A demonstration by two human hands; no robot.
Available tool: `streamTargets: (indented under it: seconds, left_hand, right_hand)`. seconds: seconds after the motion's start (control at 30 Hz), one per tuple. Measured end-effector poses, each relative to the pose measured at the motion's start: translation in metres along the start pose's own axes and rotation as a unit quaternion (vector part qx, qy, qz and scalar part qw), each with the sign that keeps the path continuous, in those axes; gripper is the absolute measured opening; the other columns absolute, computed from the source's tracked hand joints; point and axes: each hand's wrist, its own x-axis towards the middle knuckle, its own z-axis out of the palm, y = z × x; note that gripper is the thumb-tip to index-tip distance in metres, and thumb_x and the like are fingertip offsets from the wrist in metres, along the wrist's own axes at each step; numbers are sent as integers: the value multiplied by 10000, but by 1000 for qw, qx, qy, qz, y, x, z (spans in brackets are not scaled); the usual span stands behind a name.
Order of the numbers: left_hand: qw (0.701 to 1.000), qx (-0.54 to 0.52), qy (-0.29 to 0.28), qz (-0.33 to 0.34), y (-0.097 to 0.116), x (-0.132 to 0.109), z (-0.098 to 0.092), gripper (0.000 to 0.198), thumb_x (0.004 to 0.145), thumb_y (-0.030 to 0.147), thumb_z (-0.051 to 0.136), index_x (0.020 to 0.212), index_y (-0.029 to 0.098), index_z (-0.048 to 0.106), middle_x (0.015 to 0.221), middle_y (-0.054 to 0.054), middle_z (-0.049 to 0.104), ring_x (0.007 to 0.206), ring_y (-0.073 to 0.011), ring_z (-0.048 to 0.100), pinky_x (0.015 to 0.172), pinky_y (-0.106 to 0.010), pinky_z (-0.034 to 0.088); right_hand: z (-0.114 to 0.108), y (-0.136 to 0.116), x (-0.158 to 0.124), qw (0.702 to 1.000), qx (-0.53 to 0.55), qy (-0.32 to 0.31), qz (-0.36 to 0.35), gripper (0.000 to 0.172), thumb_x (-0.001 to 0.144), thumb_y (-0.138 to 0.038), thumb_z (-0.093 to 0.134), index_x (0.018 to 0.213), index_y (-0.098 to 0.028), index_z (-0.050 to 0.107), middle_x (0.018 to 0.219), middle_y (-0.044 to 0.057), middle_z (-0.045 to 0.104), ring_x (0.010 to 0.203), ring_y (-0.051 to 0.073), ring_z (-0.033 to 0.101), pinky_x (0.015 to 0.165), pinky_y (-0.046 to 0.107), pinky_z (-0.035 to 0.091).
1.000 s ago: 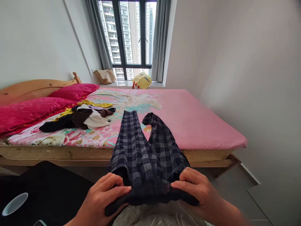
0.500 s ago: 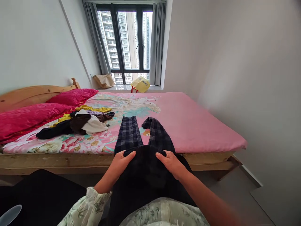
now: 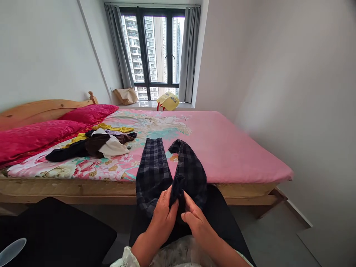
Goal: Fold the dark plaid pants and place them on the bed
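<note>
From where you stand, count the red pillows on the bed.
2: the near pillow runs off the picture's left edge; the far pillow lies beyond it, closer to the window. Any hidden beneath would not show.

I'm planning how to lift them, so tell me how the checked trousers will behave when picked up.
The trousers are probably floppy, since their cloth bunches and folds in the left hand. The legs will likely dangle, as their far ends lie loose on the bed. One leg may hang unevenly at first, because its end curls over.
</note>
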Motion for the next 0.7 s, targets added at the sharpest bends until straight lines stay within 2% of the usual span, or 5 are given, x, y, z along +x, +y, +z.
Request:
streamTargets:
  seconds: [0.17, 0.33, 0.57, 0.7]
  left_hand:
    - [999, -22, -25, -6, 4, 1, -3, 405, 916, 369, 379, 1273, 210, 482, 1207, -91, 543, 1186, -207, 471, 1064, -403, 332]
    - [999, -40, 16, -29, -1, 1, 3, 401, 915, 393, 377, 1229, 182, 510, 1213, -101, 550, 1175, -212, 488, 1061, -409, 338]
    - [997, -42, 50, -48, -7, 0, 5, 443, 901, 425, 380, 1220, 145, 508, 1220, -121, 551, 1188, -225, 484, 1055, -404, 340]
    - [995, -46, 59, -59, -5, -1, 4, 440, 903, 435, 369, 1199, 145, 516, 1207, -123, 555, 1165, -223, 496, 1048, -413, 344]
  right_hand:
    - [-3, 12, 4, 993, -89, 58, -60, 568, 807, -245, 553, 1361, -188, 436, 1393, 60, 455, 1312, 216, 377, 1135, 399, 249]
    - [-7, 19, 3, 984, -125, 101, -78, 459, 837, -296, 557, 1288, -219, 534, 1335, 62, 517, 1258, 239, 446, 1102, 417, 306]
    - [-4, 19, 0, 972, -168, 114, -119, 375, 832, -262, 556, 1203, -246, 602, 1210, 63, 588, 1137, 226, 535, 1031, 382, 396]
    - [-2, 19, -2, 968, -183, 114, -131, 353, 856, -251, 523, 1201, -257, 596, 1184, 58, 586, 1111, 207, 541, 1022, 369, 398]
